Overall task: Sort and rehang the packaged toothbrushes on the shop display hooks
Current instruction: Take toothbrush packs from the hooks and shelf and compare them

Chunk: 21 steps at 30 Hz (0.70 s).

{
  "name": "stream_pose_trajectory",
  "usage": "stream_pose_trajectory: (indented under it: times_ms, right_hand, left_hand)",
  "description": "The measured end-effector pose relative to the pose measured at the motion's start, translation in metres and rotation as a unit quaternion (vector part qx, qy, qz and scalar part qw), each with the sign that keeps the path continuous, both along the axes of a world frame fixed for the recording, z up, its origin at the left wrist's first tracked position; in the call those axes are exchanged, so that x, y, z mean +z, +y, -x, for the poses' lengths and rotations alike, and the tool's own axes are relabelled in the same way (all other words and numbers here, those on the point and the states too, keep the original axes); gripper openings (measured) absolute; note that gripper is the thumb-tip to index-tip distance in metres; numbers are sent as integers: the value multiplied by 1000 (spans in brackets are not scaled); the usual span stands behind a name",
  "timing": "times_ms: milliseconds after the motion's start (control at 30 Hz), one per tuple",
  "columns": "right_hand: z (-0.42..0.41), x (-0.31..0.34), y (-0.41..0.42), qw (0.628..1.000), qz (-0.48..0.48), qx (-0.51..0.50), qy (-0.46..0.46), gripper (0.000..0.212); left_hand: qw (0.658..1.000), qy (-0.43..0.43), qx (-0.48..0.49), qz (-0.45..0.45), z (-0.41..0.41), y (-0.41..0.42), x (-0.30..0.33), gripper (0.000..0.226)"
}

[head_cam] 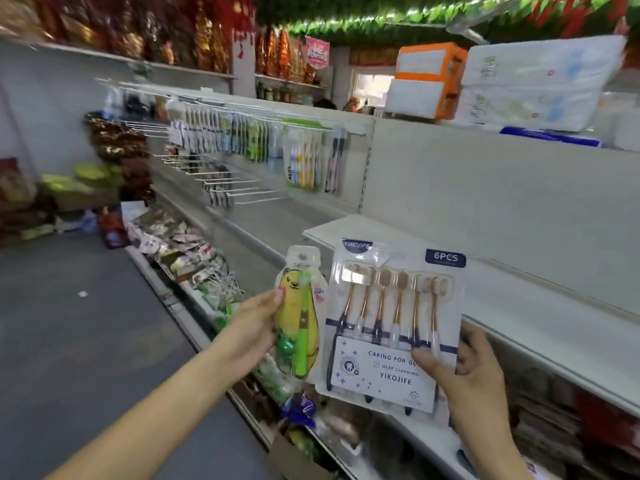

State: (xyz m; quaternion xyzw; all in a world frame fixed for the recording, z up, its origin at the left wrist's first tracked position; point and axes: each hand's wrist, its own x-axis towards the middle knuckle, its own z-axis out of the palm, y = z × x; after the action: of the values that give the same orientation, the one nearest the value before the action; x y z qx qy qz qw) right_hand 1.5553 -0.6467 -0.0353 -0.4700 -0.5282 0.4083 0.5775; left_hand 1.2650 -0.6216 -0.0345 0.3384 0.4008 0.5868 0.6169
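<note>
The right hand pinches the 6-pack of toothbrushes at its 4 o'clock corner, thumb on the front card. The pack is a clear blister with a white and navy card reading "6PCS" and "YIKOJIFE", showing 6 gold-necked brushes upright. At its 9 o'clock, just beside it, the left hand grips a child's toothbrush pack: a yellow cartoon animal card with a green brush. Bare display hooks stand at 11 o'clock, well apart.

Head view, down along shop aisle
</note>
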Motion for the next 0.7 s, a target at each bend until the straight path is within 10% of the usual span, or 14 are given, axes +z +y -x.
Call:
stream_pose_trajectory:
  times_ms: [700]
  right_hand:
    - [228, -7, 138, 992, -38, 113, -32, 51]
  left_hand:
    - [947, 144, 284, -38, 241, 56, -30, 23]
